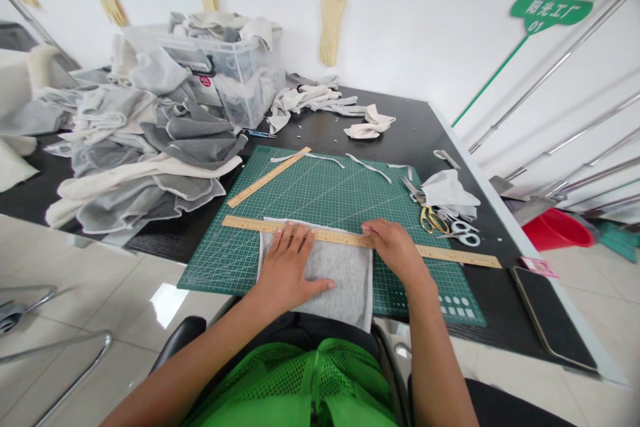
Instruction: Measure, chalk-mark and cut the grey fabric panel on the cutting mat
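Observation:
A light grey piece of cloth (pixel 345 280) lies on the green cutting mat (pixel 330 190) and hangs over the table's front edge. Across its far edge runs a long wooden ruler (pixel 460 255). My left hand (pixel 290 267) is flat with fingers spread, the fingertips pressing on the ruler and the palm over the cloth. At the cloth's far right corner, my right hand (pixel 395 247) has its fingers pinched together over the ruler. What sits between those fingertips is hidden.
A shorter wooden ruler (pixel 270 177) and thin cloth strips (pixel 370 167) lie farther back. Gold-handled scissors (pixel 433 219) and white-handled scissors (pixel 465 233) are at right, with a phone (pixel 553 317) nearer. Cloth heaps (pixel 150 140) and a clear plastic box (pixel 250 77) stand left.

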Motion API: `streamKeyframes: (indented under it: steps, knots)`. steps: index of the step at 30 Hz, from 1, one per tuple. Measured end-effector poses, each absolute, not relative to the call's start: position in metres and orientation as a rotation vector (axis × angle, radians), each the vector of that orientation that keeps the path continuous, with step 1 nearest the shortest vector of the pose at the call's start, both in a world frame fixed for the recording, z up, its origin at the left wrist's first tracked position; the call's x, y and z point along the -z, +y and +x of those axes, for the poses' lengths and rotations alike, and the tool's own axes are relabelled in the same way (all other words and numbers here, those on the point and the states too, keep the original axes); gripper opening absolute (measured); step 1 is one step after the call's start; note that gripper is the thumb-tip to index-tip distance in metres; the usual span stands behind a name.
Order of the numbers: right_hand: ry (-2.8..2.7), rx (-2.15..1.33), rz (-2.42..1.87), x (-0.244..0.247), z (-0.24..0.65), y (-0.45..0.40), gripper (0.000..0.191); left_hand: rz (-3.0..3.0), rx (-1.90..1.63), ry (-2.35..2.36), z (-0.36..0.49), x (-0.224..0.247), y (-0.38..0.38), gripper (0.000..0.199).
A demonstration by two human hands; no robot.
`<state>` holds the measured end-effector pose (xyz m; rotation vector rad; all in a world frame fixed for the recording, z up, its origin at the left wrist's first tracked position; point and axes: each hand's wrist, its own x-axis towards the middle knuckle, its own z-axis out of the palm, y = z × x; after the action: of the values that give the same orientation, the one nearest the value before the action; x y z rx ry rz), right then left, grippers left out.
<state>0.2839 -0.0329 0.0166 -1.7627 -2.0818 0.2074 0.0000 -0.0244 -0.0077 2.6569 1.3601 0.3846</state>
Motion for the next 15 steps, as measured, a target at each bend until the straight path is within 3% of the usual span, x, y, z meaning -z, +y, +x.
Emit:
streamKeyframes:
  steps: [15]
  knots:
    - [-2.087,-0.132,-1.806,-0.0189,0.2830,-0.0339,0.023,2.664,-0.360,1.353,-0.0001,0.0089,-0.0238,0.109]
